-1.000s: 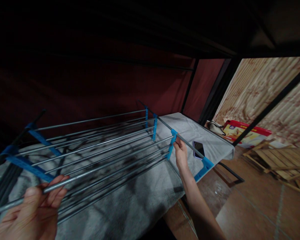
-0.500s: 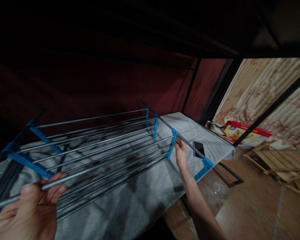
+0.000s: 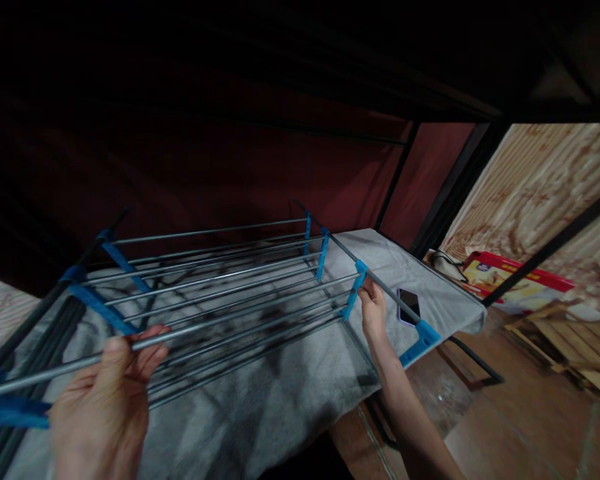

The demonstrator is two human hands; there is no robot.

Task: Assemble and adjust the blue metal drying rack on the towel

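A rack of grey metal tubes [image 3: 240,292] with blue plastic brackets stands on a grey cloth. My left hand [image 3: 113,383] is closed around a long grey tube [image 3: 200,328] at the rack's near side, thumb on top and fingers underneath. That tube slants from the lower left edge up to a blue bracket [image 3: 356,293] on the right. My right hand [image 3: 374,308] grips this bracket just below the side rail [image 3: 387,290]. Another blue bracket [image 3: 97,305] joins several tubes on the left. Nearer the right front is a blue corner piece [image 3: 423,342].
A phone [image 3: 409,307] lies on the grey cloth [image 3: 220,433], right of my right hand. Dark metal posts [image 3: 397,177] frame the space. On the right are a red and yellow box [image 3: 520,283], a folded wooden piece [image 3: 575,340] and the tiled floor [image 3: 535,427].
The view has swung left, so the rack and both hands appear farther right. More of the rack's near left end shows, including a blue bracket there. Both hands keep their grips.
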